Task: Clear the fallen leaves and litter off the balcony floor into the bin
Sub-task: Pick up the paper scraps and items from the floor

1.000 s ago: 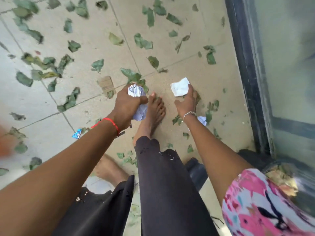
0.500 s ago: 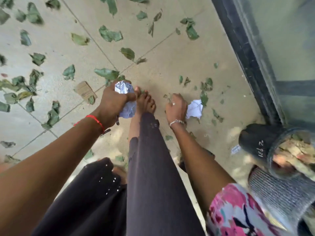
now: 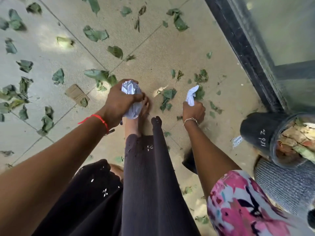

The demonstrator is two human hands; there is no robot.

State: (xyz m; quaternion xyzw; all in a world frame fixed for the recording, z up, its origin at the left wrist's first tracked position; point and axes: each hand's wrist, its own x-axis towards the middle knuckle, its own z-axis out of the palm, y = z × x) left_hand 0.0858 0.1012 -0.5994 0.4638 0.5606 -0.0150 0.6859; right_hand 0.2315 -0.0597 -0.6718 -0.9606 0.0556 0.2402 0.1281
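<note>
Head view, steeply down, near floor (image 3: 153, 53)

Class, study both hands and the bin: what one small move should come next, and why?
Probably carry the right hand over to the bin beside it and release its crumpled paper. Both hands are full, the left hand gripping a larger wad, and the bin is open nearby.

Both arms stretched down, left hand (image 3: 119, 101) clutching paper wad (image 3: 130, 89) — right hand (image 3: 194, 111) gripping paper scrap (image 3: 191, 95)

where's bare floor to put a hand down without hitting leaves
Barest is the tile stretch between the grout-line leaf and the leaf clump toward the door frame. Crowded: the left leaf cluster and the leaves beside the foot.
</note>
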